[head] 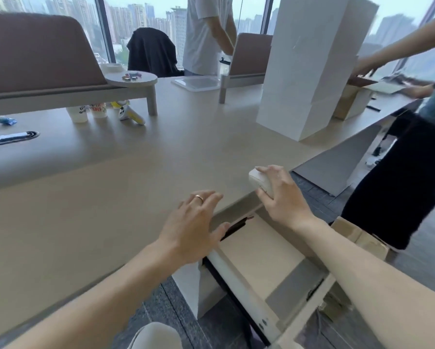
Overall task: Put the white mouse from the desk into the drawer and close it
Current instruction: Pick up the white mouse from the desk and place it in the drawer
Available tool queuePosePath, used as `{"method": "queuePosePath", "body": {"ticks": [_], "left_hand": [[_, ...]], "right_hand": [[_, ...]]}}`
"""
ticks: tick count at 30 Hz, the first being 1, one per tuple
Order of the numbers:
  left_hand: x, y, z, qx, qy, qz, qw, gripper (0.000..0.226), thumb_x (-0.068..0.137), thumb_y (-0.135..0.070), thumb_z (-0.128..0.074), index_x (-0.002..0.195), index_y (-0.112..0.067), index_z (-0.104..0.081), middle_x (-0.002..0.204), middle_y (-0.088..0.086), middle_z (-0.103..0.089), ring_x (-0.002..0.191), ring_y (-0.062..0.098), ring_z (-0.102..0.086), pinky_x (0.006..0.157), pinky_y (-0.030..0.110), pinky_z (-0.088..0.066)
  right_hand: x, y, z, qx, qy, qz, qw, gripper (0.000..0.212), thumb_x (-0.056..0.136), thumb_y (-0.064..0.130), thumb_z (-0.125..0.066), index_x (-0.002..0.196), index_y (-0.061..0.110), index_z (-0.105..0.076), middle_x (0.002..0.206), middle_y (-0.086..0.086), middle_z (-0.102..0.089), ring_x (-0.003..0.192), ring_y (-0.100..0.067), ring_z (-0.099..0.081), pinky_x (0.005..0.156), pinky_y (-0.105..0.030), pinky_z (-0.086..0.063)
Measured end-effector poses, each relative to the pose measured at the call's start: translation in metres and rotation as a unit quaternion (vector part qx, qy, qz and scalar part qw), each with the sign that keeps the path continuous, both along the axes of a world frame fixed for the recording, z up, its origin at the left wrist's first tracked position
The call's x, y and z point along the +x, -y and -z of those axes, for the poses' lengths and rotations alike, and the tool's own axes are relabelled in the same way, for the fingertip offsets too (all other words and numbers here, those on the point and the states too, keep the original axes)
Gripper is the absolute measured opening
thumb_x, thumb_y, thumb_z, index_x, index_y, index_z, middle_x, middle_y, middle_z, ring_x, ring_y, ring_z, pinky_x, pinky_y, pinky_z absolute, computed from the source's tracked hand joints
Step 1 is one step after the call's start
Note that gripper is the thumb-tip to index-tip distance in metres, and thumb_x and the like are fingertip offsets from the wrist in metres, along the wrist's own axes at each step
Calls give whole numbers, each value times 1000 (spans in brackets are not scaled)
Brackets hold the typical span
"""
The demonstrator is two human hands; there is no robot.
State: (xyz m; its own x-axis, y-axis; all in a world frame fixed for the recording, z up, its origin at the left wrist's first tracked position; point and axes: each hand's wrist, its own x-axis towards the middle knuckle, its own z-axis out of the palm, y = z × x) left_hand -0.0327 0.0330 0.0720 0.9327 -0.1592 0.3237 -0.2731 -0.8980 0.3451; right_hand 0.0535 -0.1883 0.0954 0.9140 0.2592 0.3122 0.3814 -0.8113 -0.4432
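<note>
The white mouse (259,180) is at the desk's near right edge, gripped by my right hand (281,197), whose fingers curl over its top and side. It hangs just past the edge, above the back of the open drawer (239,283). The drawer is pulled out below the desk, with a pale floor and white front rail; a dark object (237,226) lies at its back. My left hand (193,227) rests flat on the desk (110,197) near the edge, fingers spread, holding nothing, a ring on one finger.
A tall white box (312,66) stands on the desk at the right, a cardboard box (352,99) behind it. Paper cups (88,112) and a white controller (132,114) sit far left under a shelf. Two people stand at the far side and right. A cardboard box (362,238) lies beside the drawer.
</note>
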Motion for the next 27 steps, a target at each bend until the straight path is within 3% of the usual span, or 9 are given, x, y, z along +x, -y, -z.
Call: {"method": "queuePosePath", "body": {"ticks": [6,9,12,14,17,21,27], "left_hand": [[7,65,31,71,5,46,996,73,88,-56,-51,150,-22,-34,158,1,-35,149,22,-21,123,40,-9],[15,76,49,111,28,75,991,73,87,-51,-54,149,-16,-36,157,4,-37,149,23,-22,123,38,-15],[23,80,68,68,-61,51,995,85,89,-52,-54,155,-15,-18,164,5,-19,152,22,-9,121,39,-18],[31,79,81,72,-123,17,990,97,88,-57,-53,158,-13,-2,167,8,-3,153,25,1,124,43,-8],[37,81,96,96,-149,-19,984,110,82,-66,-52,157,-12,9,167,9,7,153,25,8,124,45,3],[37,87,109,115,-133,-30,984,124,76,-71,-53,154,-9,19,165,10,21,151,25,21,121,46,13],[38,83,123,134,-89,-15,987,130,72,-67,-60,153,-6,21,164,12,22,151,25,22,123,50,4]], "right_hand": [[-10,53,39,20,-58,49,997,65,91,33,-65,149,19,-39,147,-7,-43,130,-24,-49,104,-26,-34],[-12,67,61,4,-96,59,994,70,91,33,-65,152,19,-34,147,-8,-46,133,-25,-45,108,-31,-35],[-10,74,83,-3,-141,70,988,74,90,37,-65,154,21,-30,144,-8,-51,133,-27,-44,107,-38,-39],[-8,76,97,6,-170,75,983,75,90,37,-66,154,23,-30,146,-8,-51,135,-28,-45,110,-42,-39],[-3,77,117,5,-202,85,976,79,86,31,-70,154,25,-30,150,-6,-47,138,-31,-45,114,-50,-37],[5,77,141,-11,-244,90,965,78,84,25,-71,152,19,-33,148,-8,-46,137,-33,-43,113,-48,-38],[18,71,165,-68,-265,89,958,75,81,3,-63,150,15,-37,137,-10,-47,129,-32,-48,101,-41,-48]]}}
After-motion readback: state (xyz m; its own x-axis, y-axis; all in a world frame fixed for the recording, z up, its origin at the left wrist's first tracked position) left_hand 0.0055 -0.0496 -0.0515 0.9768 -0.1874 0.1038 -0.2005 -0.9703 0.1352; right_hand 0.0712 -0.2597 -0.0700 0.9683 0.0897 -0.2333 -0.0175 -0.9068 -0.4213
